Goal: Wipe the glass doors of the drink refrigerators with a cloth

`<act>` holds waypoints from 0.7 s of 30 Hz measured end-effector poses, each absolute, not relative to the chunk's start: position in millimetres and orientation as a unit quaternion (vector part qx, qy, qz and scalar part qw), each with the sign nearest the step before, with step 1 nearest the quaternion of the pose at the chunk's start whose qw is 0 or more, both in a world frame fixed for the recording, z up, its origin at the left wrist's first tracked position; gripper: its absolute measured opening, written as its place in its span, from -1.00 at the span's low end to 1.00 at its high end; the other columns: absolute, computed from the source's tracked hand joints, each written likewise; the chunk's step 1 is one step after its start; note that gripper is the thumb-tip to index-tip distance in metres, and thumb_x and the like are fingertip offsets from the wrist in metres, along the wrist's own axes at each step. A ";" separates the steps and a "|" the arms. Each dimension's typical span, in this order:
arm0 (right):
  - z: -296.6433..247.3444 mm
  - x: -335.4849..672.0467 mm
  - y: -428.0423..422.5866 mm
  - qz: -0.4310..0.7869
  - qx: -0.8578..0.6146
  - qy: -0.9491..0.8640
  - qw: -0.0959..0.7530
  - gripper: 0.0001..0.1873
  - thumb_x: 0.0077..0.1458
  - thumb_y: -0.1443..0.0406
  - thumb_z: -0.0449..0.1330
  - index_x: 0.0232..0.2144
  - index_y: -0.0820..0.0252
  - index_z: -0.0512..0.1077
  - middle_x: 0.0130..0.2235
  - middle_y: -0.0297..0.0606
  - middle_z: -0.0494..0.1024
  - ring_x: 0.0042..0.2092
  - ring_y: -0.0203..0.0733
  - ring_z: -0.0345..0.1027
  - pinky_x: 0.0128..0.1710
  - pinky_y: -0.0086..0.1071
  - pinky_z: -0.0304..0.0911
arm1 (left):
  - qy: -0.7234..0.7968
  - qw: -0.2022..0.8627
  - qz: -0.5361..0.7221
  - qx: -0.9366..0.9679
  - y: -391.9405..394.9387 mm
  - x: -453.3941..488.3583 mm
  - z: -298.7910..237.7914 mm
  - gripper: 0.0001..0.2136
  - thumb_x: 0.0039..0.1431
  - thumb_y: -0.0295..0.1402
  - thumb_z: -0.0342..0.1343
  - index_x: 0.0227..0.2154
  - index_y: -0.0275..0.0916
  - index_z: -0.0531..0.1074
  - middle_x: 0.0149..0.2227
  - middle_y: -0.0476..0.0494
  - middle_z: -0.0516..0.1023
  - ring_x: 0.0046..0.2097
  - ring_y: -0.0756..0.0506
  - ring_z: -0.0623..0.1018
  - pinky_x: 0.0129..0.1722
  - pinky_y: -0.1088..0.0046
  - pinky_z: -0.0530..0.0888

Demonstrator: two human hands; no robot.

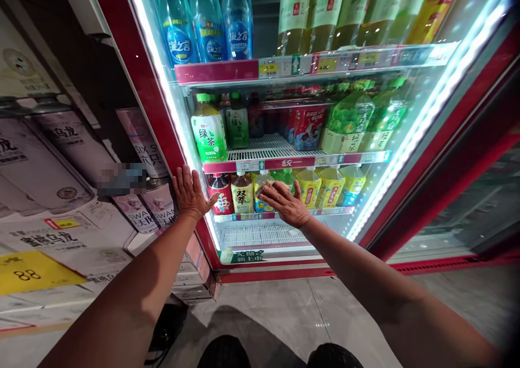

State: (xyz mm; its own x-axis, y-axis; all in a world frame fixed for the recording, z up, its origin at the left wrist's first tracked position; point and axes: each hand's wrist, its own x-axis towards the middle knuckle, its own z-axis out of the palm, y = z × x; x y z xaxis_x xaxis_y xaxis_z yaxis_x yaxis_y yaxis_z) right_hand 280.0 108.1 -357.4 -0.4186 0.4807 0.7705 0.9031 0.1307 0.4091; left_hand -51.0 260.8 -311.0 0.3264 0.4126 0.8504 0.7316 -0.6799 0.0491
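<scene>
A lit drinks cooler with a red frame [162,119] stands in front of me. My left hand [190,195] lies flat and open on the frame's left edge, fingers pointing up, beside a red-labelled bottle [221,195]. My right hand [286,203] rests flat on the glass front, fingers stretched to the left, over a row of bottles on the lower shelf. Something small and pale shows under its fingertips; I cannot make it out. A green tea bottle [209,132] stands on the shelf above my hands.
Blue bottles [207,27] and tall tea bottles fill the top shelf, and yellow bottles [329,186] stand right of my right hand. Stacked drink cartons [49,168] with a yellow price tag [28,273] stand at the left. Grey floor tiles [284,314] lie below.
</scene>
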 end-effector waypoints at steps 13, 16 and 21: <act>-370.9 309.8 94.4 -0.440 -0.519 -0.681 0.270 -0.14 0.26 0.46 0.05 0.45 -0.30 -0.07 0.45 -0.57 0.17 0.54 -0.21 -0.41 0.47 0.08 -0.73 | -0.371 0.161 -0.458 -0.792 257.0 -49.1 -310.6 0.09 0.10 0.24 0.12 0.46 -0.46 -0.10 0.50 -0.62 -0.25 0.51 -0.49 -0.36 0.41 -0.32 -0.33; -350.8 319.8 92.8 -0.447 -0.534 -0.662 0.277 -0.14 0.28 0.45 0.04 0.46 -0.31 -0.12 0.45 -0.58 0.17 0.54 -0.22 -0.40 0.45 0.07 -0.80 | -0.369 0.157 -0.457 -0.794 257.1 -49.5 -310.5 0.10 0.08 0.25 0.12 0.46 -0.45 -0.11 0.50 -0.63 -0.27 0.51 -0.49 -0.38 0.40 -0.34 -0.29; -348.7 326.1 96.0 -0.454 -0.562 -0.611 0.322 -0.10 0.27 0.41 0.12 0.48 -0.26 -0.17 0.50 -0.48 0.02 0.54 -0.13 -0.47 0.46 0.12 -0.74 | -0.372 0.181 -0.452 -0.790 256.1 -50.2 -311.2 0.11 0.10 0.23 0.13 0.46 -0.50 -0.13 0.49 -0.69 -0.24 0.50 -0.49 -0.39 0.41 -0.33 -0.29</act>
State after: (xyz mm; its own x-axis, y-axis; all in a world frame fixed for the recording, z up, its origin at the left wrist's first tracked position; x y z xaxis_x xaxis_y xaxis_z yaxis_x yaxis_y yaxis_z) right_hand 326.1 96.0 -348.7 -0.1597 0.3945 0.9049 0.9803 -0.0447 0.1925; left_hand -50.2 256.1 -311.2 0.3149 0.4246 0.8489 0.7515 -0.6578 0.0502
